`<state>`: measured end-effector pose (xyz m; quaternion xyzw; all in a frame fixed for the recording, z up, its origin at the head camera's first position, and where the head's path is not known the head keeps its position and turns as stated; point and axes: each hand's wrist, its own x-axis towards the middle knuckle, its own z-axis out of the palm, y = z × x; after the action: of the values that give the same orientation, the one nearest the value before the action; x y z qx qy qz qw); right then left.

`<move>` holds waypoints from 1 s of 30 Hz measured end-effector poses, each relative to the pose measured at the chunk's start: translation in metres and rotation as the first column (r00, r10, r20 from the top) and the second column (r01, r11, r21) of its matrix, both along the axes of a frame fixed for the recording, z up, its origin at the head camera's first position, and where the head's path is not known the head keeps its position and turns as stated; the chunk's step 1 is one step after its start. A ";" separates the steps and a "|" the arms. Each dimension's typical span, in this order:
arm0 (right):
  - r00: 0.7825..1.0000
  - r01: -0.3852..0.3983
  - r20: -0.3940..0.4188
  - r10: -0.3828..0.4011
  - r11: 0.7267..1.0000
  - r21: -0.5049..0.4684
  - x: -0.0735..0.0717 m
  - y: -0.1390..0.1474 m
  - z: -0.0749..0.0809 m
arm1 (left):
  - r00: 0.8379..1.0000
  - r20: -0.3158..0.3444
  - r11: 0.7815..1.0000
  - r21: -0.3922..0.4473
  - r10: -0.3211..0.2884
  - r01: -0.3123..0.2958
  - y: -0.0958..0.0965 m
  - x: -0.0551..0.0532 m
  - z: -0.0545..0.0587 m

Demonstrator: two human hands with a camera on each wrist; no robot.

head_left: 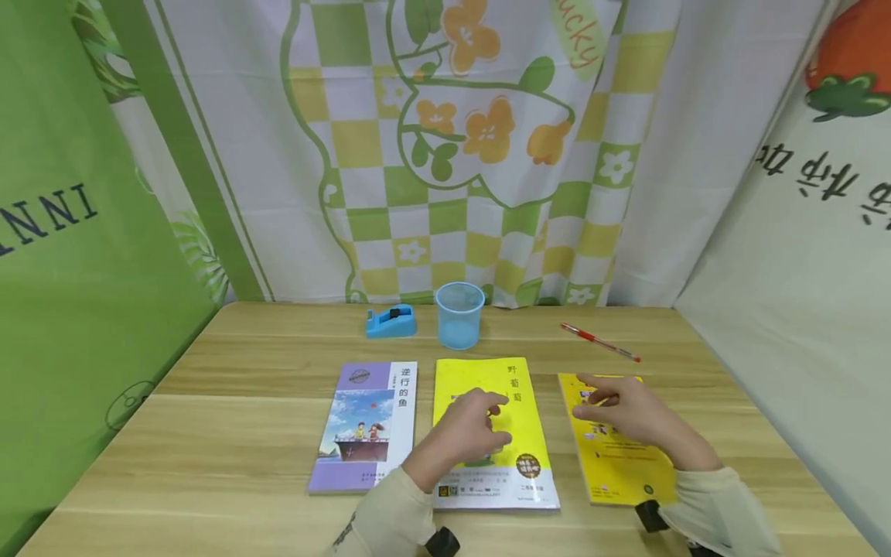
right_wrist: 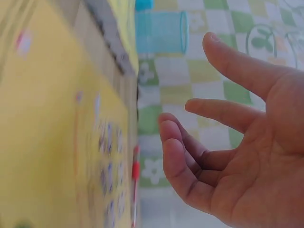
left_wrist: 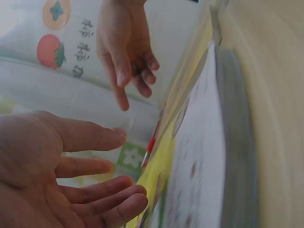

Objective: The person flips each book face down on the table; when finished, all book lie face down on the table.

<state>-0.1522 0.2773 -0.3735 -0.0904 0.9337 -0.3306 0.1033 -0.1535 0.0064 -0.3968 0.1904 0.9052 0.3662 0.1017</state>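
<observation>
Three books lie in a row on the wooden table. My left hand (head_left: pixel 472 429) hovers over the yellow middle book (head_left: pixel 480 379), fingers loosely bent with nothing between them. The right-hand yellow book (head_left: pixel 612 472) lies under my right hand (head_left: pixel 623 410), whose thumb and fingers are spread apart and hold nothing. At the left is a purple and white book (head_left: pixel 362 425) with a ship picture, untouched. The left wrist view shows the left hand (left_wrist: pixel 85 175) with relaxed fingers beside the middle book's edge. In the right wrist view, the right hand (right_wrist: pixel 228 152) is empty too.
Behind the books stand a blue tape dispenser (head_left: pixel 392 321) and a clear blue cup (head_left: pixel 459 317). A red pen (head_left: pixel 600 342) lies at the back right. Curtains with printed patterns (head_left: pixel 445 155) enclose the wooden table (head_left: pixel 230 433) at the back and sides.
</observation>
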 end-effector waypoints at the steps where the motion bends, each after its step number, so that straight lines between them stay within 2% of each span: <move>1: 1.000 0.006 -0.002 -0.006 1.000 0.011 0.000 0.006 -0.001 | 1.000 0.000 1.000 -0.008 -0.014 0.014 0.008 0.001 -0.001; 7: 0.998 0.063 -0.016 -0.062 0.993 0.104 -0.004 0.038 -0.013 | 0.994 -0.057 0.995 -0.040 -0.091 0.089 0.047 0.008 -0.007; 12: 0.995 0.096 -0.031 -0.092 0.986 0.137 -0.006 0.059 -0.023 | 0.996 -0.017 0.996 0.008 -0.091 0.091 0.070 0.012 -0.007; 17: 0.990 0.136 0.000 -0.138 0.976 0.171 -0.006 0.077 -0.030 | 0.994 0.020 0.994 0.017 -0.106 0.106 0.092 0.017 -0.009; 20: 0.987 0.151 0.019 -0.157 0.971 0.184 -0.006 0.085 -0.033 | 0.994 0.045 0.995 0.000 -0.103 0.103 0.102 0.019 -0.012; 24: 0.981 0.174 0.048 -0.187 0.964 0.202 -0.006 0.090 -0.036 | 0.996 0.047 0.997 -0.039 -0.071 0.072 0.109 0.022 -0.017; 30: 0.975 0.188 0.081 -0.207 0.963 0.193 -0.008 0.091 -0.039 | 0.998 0.016 0.995 -0.078 -0.065 0.066 0.114 0.024 -0.020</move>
<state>-0.1597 0.3686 -0.4123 0.0300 0.9583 -0.2555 0.1245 -0.1296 0.1205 -0.4169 0.2135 0.9113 0.3283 0.1274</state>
